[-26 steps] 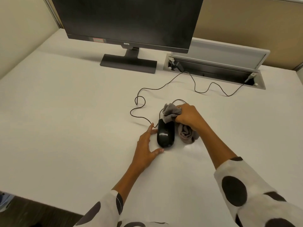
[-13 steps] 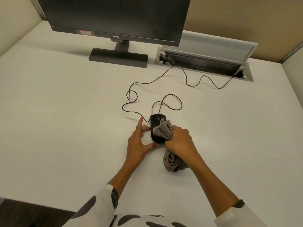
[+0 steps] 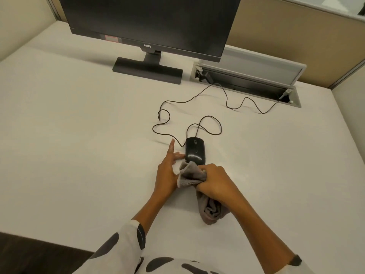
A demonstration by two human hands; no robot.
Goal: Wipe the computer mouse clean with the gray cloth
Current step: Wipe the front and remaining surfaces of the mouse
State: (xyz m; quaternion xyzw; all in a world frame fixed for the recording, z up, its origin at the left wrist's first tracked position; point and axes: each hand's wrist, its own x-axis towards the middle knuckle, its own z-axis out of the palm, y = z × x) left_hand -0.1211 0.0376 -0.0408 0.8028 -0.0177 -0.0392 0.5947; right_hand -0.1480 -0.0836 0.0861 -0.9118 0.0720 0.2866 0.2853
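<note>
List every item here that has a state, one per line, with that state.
Computer mouse: upright on the desk, top uncovered, cable attached.
Gray cloth: bunched, gripped by the right hand, at the mouse's near end.
Left hand: open, flat on the desk, fingers against the mouse's left side.
Monitor: screen dark.
Mouse cable: slack, looped, running into the cable tray.
Cable tray: lid raised.

"BenQ" logo on monitor (image 3: 150, 22) lower bezel, approx 12 o'clock from the mouse (image 3: 195, 151). Red/white sticker (image 3: 111, 38) on bezel, txt unreadable.
</note>
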